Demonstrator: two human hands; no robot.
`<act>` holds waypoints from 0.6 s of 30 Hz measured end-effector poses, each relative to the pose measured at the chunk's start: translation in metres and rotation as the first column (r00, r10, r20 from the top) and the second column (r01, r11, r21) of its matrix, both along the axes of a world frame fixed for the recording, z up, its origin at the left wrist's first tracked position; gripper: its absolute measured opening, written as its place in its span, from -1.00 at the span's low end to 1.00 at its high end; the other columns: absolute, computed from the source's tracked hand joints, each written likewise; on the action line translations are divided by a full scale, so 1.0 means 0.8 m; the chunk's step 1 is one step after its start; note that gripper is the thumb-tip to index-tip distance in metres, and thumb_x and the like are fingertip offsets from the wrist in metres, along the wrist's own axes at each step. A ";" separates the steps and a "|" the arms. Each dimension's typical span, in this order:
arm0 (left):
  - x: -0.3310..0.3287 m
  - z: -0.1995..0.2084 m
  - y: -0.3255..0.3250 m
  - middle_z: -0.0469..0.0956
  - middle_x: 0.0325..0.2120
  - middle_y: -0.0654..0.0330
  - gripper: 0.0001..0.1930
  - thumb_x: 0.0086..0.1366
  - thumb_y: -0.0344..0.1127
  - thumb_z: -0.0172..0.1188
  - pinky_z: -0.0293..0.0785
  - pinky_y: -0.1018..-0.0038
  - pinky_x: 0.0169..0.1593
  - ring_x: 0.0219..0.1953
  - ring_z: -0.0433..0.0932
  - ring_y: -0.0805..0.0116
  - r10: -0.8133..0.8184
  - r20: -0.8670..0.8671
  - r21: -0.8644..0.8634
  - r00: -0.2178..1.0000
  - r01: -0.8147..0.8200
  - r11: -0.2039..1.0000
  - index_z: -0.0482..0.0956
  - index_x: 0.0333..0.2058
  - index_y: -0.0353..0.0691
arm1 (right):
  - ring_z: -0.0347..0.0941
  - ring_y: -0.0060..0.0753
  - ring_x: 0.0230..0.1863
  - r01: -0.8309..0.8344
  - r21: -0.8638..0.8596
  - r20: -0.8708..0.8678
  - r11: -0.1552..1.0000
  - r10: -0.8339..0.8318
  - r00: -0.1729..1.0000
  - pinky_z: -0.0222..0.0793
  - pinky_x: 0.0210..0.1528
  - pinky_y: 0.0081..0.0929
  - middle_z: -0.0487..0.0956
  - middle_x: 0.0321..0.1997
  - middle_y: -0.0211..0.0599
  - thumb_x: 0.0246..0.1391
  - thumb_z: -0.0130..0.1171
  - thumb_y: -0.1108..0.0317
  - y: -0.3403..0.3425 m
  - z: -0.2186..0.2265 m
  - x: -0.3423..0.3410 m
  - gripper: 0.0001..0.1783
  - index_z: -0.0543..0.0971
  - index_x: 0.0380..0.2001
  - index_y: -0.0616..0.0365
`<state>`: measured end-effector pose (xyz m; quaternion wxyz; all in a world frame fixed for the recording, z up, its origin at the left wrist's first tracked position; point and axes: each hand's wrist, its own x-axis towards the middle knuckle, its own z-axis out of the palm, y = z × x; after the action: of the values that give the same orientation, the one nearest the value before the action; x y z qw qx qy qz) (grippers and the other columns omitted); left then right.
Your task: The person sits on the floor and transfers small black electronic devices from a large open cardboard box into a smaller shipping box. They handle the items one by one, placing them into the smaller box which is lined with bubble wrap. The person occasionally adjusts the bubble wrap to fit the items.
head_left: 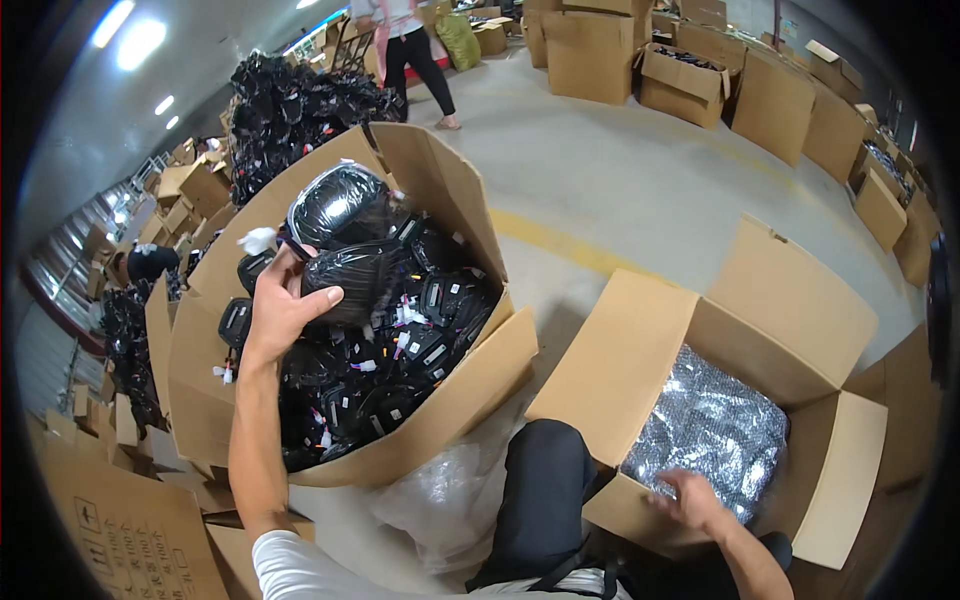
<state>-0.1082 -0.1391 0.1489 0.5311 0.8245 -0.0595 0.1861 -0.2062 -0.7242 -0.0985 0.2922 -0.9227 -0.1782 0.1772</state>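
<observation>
My left hand (280,305) is closed around a black, rounded unit (350,275) in clear film, held over the big open carton (440,190) on the left. Just behind it is another film-wrapped unit with a shiny dark face (338,203). Loose black units (390,390) with white connectors and short leads fill that carton. My right hand (690,503) hovers, fingers loosely bent and apart, at the near side of a smaller open carton (620,365). Nothing shows in its fingers. Silvery bubble wrap (710,430) lies inside that carton, its flaps spread.
Crumpled clear plastic (440,500) lies on the floor between the cartons, beside my knee (545,470). A closed carton (120,530) stands at lower left. A heap of black parts (300,110) and a walking person (415,60) are beyond. Cartons (685,85) line the far right.
</observation>
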 end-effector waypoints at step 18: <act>0.002 -0.145 -0.365 0.51 -0.11 0.23 -0.41 -0.05 -0.41 0.55 0.44 0.42 0.09 -0.05 0.50 0.41 -0.858 0.013 -0.499 0.514 0.747 0.439 0.49 -0.02 -0.32 | 0.49 -0.40 0.06 0.156 0.903 -0.101 0.399 -0.157 0.982 0.39 0.17 -0.40 0.57 0.06 -0.23 0.05 0.18 0.41 0.011 0.181 0.072 -0.48 0.48 0.11 0.38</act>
<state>-0.1070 -0.4314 0.0329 0.7301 0.5653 -0.3367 -0.1844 -0.1487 -0.7150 0.0463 0.7592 -0.6309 -0.1583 0.0242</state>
